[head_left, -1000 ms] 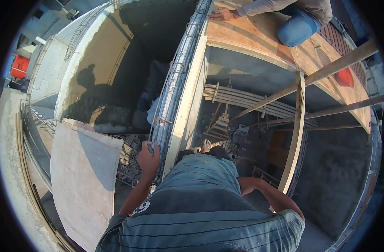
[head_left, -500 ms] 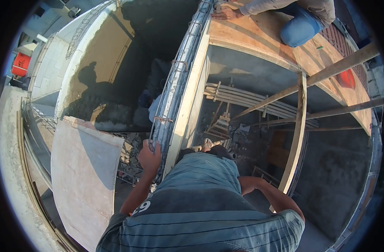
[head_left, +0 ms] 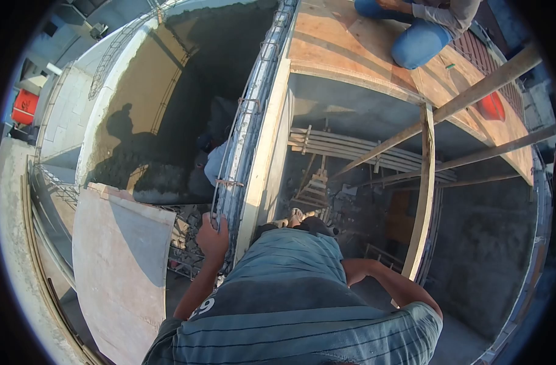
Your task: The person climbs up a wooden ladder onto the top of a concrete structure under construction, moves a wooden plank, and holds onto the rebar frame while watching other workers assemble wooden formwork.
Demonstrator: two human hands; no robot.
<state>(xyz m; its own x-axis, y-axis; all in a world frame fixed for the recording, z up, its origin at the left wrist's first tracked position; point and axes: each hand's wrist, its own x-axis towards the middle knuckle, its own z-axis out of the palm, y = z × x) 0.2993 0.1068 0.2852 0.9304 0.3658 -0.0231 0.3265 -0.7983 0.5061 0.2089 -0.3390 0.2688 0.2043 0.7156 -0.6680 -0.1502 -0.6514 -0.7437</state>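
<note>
My left hand [head_left: 212, 237] is closed around a steel rebar [head_left: 216, 204] that runs along the top of the wall [head_left: 232, 164]. Wire stirrups [head_left: 249, 101] cross the bars farther up that wall. On the right, my forearm [head_left: 384, 280] bends in toward my waist, and my right hand is hidden behind my striped shirt [head_left: 284, 261]. One bare or sandalled foot [head_left: 297, 216] shows below my body, beside a light wooden board [head_left: 262, 158] fixed along the wall.
A co-worker in jeans [head_left: 421, 44] kneels on the plywood deck [head_left: 345, 42]. Another person [head_left: 216, 161] is down in the shaded pit on the left. Timber props [head_left: 427, 182] stand over a deep room with a wooden ladder [head_left: 314, 182]. A plywood sheet [head_left: 119, 267] lies left.
The kneeling co-worker's hand has lifted off the plywood and drawn back toward the knees. The view has shifted slightly. My left hand stays on the rebar.
</note>
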